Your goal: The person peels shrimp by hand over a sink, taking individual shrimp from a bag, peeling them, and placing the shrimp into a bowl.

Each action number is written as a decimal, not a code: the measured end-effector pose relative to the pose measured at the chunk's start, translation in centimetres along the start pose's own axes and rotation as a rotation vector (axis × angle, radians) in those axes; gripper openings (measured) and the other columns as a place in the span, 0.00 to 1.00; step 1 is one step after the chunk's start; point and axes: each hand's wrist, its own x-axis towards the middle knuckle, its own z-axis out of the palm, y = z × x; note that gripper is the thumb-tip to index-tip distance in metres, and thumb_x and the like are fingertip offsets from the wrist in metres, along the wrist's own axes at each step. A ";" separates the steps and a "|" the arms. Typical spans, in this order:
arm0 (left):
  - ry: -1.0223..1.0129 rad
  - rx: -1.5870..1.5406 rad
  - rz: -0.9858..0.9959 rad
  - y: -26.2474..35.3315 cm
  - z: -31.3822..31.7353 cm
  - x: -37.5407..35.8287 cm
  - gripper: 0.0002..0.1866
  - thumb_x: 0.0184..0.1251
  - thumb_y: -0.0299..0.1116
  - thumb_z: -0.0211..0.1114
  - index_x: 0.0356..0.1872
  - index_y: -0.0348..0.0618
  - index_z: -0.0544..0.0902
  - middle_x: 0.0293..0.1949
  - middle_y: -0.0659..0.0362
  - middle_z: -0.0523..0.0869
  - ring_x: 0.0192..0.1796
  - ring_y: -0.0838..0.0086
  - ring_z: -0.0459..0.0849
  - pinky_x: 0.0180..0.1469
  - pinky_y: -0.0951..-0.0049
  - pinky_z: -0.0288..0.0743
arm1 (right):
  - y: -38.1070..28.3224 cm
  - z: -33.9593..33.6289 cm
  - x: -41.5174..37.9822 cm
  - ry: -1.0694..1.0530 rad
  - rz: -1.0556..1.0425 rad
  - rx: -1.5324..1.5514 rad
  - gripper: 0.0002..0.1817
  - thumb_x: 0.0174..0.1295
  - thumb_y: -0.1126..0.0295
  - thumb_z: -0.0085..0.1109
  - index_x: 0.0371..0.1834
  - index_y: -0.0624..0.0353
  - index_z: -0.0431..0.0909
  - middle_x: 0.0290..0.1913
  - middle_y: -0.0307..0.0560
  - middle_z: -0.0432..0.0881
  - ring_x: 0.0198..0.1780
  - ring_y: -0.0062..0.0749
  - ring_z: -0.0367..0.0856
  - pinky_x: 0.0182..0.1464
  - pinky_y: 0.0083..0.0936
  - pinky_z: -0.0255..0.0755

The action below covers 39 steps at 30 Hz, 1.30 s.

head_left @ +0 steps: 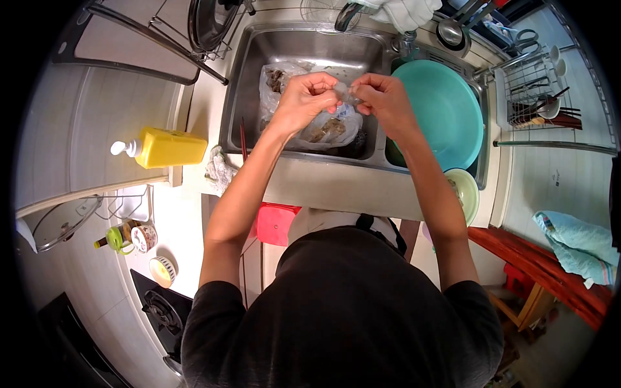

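Over the sink (299, 40), my left hand (305, 97) and my right hand (386, 102) meet, fingertips pinched from both sides on a small pale, translucent piece (347, 94). Its kind cannot be made out; fingers cover part of it. Below my hands, in the left basin, lie clear plastic bags with brownish contents: one bag (277, 79) at the back left, another bag (332, 131) at the front. My forearms and fingers hide part of both bags.
A turquoise basin (446, 110) fills the right sink bowl, with a pale green bowl (467, 194) by its front. The faucet (348, 18) stands behind. At left are a yellow pump bottle (169, 148), a crumpled cloth (221, 171) and a dish rack (162, 42).
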 end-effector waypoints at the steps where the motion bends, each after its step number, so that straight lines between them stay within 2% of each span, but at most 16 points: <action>1: -0.005 -0.001 0.006 0.0 0.0 0.0 0.09 0.53 0.19 0.60 0.36 0.32 0.77 0.25 0.59 0.82 0.25 0.83 0.77 0.30 0.82 0.71 | 0.1 -0.1 0.0 -0.011 0.031 0.120 0.03 0.57 0.76 0.56 0.30 0.65 0.77 0.26 0.36 0.76 0.22 0.14 0.65 0.24 0.14 0.60; 4: 0.007 0.039 0.026 0.1 -0.2 -0.1 0.08 0.54 0.18 0.58 0.36 0.34 0.77 0.25 0.62 0.80 0.26 0.83 0.76 0.32 0.83 0.71 | -0.2 -0.3 -0.2 0.061 0.105 0.274 0.04 0.59 0.75 0.56 0.32 0.65 0.77 0.29 0.39 0.78 0.23 0.14 0.64 0.25 0.14 0.60; 6: 0.020 0.079 0.039 0.3 -0.3 -0.2 0.07 0.55 0.18 0.57 0.35 0.35 0.78 0.26 0.64 0.80 0.27 0.84 0.76 0.34 0.84 0.70 | -0.3 -0.9 -0.1 0.015 0.096 0.257 0.04 0.59 0.75 0.56 0.33 0.64 0.77 0.31 0.40 0.78 0.23 0.14 0.63 0.25 0.14 0.60; 8: 0.077 0.112 0.076 0.4 -0.1 -0.3 0.07 0.51 0.18 0.62 0.33 0.33 0.78 0.22 0.68 0.75 0.25 0.88 0.71 0.30 0.86 0.67 | -0.4 -1.1 -0.1 -0.028 0.086 0.240 0.04 0.59 0.75 0.56 0.33 0.64 0.76 0.32 0.41 0.79 0.23 0.14 0.63 0.26 0.14 0.60; 11: 0.082 0.196 0.147 -0.1 0.0 -0.2 0.06 0.50 0.18 0.63 0.31 0.34 0.78 0.21 0.71 0.72 0.25 0.90 0.68 0.29 0.87 0.65 | -0.9 -1.0 -0.2 -0.048 0.069 0.236 0.04 0.60 0.74 0.57 0.32 0.64 0.76 0.29 0.38 0.77 0.24 0.13 0.63 0.27 0.14 0.61; 13: 0.088 0.224 0.163 -0.1 0.1 -0.2 0.06 0.49 0.18 0.63 0.31 0.34 0.78 0.21 0.71 0.71 0.25 0.90 0.67 0.29 0.87 0.64 | -1.1 -1.0 -0.1 -0.026 0.057 0.201 0.05 0.58 0.73 0.58 0.31 0.65 0.78 0.23 0.33 0.71 0.22 0.13 0.62 0.25 0.14 0.59; 15: 0.092 0.252 0.179 -0.2 0.0 -0.2 0.06 0.49 0.18 0.64 0.30 0.34 0.78 0.21 0.71 0.70 0.25 0.90 0.66 0.29 0.86 0.64 | -1.5 -1.2 -0.2 -0.042 0.043 0.172 0.06 0.59 0.72 0.58 0.32 0.65 0.77 0.24 0.34 0.71 0.23 0.13 0.62 0.26 0.14 0.59; 17: 0.064 0.294 0.172 -0.2 -0.2 -0.4 0.09 0.52 0.16 0.61 0.35 0.36 0.77 0.24 0.70 0.75 0.28 0.90 0.70 0.34 0.88 0.67 | -2.0 -1.3 -0.3 -0.057 0.027 0.142 0.06 0.59 0.71 0.58 0.32 0.64 0.76 0.24 0.34 0.71 0.24 0.13 0.63 0.27 0.13 0.60; 20: 0.073 0.267 0.154 -0.1 -0.4 -0.5 0.09 0.52 0.16 0.61 0.35 0.36 0.78 0.27 0.68 0.78 0.29 0.89 0.73 0.35 0.87 0.69 | -2.2 -1.2 -0.4 0.043 -0.050 -0.094 0.05 0.59 0.73 0.57 0.33 0.64 0.77 0.27 0.36 0.73 0.25 0.14 0.66 0.27 0.14 0.62; 22: 0.063 0.213 0.136 0.2 -0.2 -0.7 0.09 0.53 0.16 0.62 0.35 0.36 0.78 0.28 0.66 0.80 0.31 0.88 0.75 0.36 0.87 0.70 | -1.9 -0.8 -0.7 0.109 -0.171 -0.347 0.05 0.58 0.75 0.56 0.34 0.66 0.76 0.29 0.37 0.76 0.29 0.16 0.73 0.29 0.14 0.67; 25: 0.070 0.143 0.125 0.1 0.1 -0.5 0.08 0.51 0.17 0.63 0.34 0.35 0.78 0.27 0.64 0.81 0.31 0.88 0.77 0.36 0.85 0.72 | -2.7 0.3 -1.1 -0.017 -0.033 -0.232 0.06 0.57 0.77 0.55 0.35 0.68 0.75 0.29 0.40 0.78 0.31 0.18 0.77 0.32 0.14 0.71; 28: 0.089 0.116 0.139 0.1 0.5 -0.4 0.08 0.50 0.17 0.64 0.32 0.35 0.77 0.25 0.64 0.81 0.29 0.88 0.77 0.34 0.85 0.72 | -2.3 1.0 -0.8 0.019 -0.004 -0.278 0.06 0.55 0.77 0.57 0.34 0.69 0.75 0.27 0.41 0.78 0.30 0.19 0.78 0.32 0.14 0.71; 31: 0.111 0.118 0.140 0.4 0.9 -0.4 0.07 0.49 0.17 0.64 0.31 0.35 0.77 0.24 0.64 0.81 0.28 0.88 0.76 0.33 0.85 0.72 | -0.5 1.2 0.4 0.064 -0.165 -0.264 0.08 0.47 0.74 0.58 0.29 0.68 0.78 0.24 0.43 0.81 0.24 0.21 0.79 0.29 0.17 0.73; 34: 0.153 0.144 0.137 0.0 1.0 -0.2 0.07 0.49 0.17 0.64 0.30 0.35 0.76 0.23 0.63 0.82 0.27 0.88 0.76 0.31 0.85 0.72 | -0.2 1.6 0.6 0.126 -0.167 -0.342 0.08 0.46 0.75 0.58 0.29 0.68 0.77 0.22 0.44 0.80 0.23 0.20 0.79 0.27 0.17 0.72; 37: 0.178 0.093 0.130 -0.3 1.1 0.1 0.07 0.49 0.17 0.63 0.30 0.35 0.76 0.24 0.62 0.82 0.27 0.87 0.77 0.31 0.86 0.71 | -1.3 2.2 -0.1 0.140 -0.117 -0.503 0.05 0.51 0.80 0.53 0.32 0.69 0.75 0.26 0.42 0.78 0.26 0.19 0.77 0.29 0.16 0.70; 39: 0.182 0.030 0.120 -0.3 1.0 0.2 0.08 0.48 0.16 0.63 0.30 0.35 0.76 0.24 0.61 0.82 0.27 0.87 0.78 0.31 0.86 0.70 | -0.5 1.7 -0.1 0.146 -0.134 -0.436 0.05 0.51 0.80 0.52 0.31 0.69 0.75 0.26 0.42 0.78 0.26 0.19 0.76 0.28 0.16 0.70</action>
